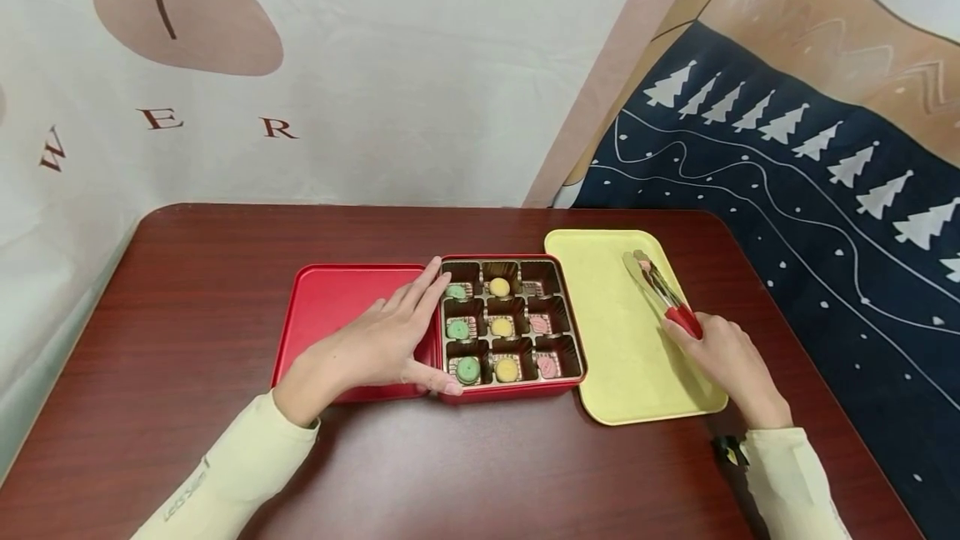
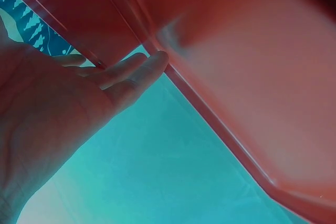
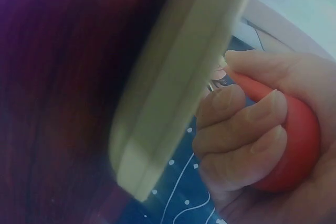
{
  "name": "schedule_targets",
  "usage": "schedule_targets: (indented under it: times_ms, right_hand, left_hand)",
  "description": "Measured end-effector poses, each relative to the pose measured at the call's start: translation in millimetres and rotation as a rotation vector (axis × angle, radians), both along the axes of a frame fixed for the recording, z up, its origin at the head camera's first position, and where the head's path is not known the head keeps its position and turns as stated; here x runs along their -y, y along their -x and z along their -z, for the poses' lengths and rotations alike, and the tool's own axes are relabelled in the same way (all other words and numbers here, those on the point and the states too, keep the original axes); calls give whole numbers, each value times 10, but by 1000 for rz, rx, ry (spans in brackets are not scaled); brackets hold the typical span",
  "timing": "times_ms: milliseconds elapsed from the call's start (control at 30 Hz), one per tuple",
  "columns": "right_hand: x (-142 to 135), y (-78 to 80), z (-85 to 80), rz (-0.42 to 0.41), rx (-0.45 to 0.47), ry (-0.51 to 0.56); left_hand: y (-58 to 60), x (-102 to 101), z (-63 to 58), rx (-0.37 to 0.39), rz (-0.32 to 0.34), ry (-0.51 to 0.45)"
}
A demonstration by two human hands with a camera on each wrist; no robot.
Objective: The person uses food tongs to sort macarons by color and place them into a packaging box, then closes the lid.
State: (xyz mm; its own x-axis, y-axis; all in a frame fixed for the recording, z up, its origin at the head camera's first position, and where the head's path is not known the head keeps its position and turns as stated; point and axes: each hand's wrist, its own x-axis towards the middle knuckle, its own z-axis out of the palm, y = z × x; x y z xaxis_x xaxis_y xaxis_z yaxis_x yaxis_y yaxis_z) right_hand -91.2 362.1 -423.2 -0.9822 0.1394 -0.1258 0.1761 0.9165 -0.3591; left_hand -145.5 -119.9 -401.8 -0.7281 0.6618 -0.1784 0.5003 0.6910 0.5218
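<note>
While the box (image 1: 517, 390) is spanned at its left rim by the spread left hand (image 1: 371, 344), the tongs (image 1: 664, 288) are gripped in the right hand (image 1: 738, 365) over the yellow tray (image 1: 615, 340), near the counter's (image 1: 480, 473) right edge; judged light and springy, they are best held by the handle (image 1: 683, 320).

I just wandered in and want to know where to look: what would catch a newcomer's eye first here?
Probably the green, yellow and pink sweets, set in columns in the red box mid-table, with the left hand at its left side. Next, the red-handled tongs in the right hand, over the yellow tray to the box's right.
</note>
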Motion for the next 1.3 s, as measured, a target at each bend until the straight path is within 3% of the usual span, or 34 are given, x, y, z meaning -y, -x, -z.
schedule_targets:
  times_ms: [800, 1300]
  right_hand:
    - [49, -93, -62, 2, -3, 11]
    - [262, -102, -319, -65, -65, 18]
  left_hand:
    - [-9, -6, -12, 37, -11, 11]
    - [-14, 10, -12, 32, -7, 5]
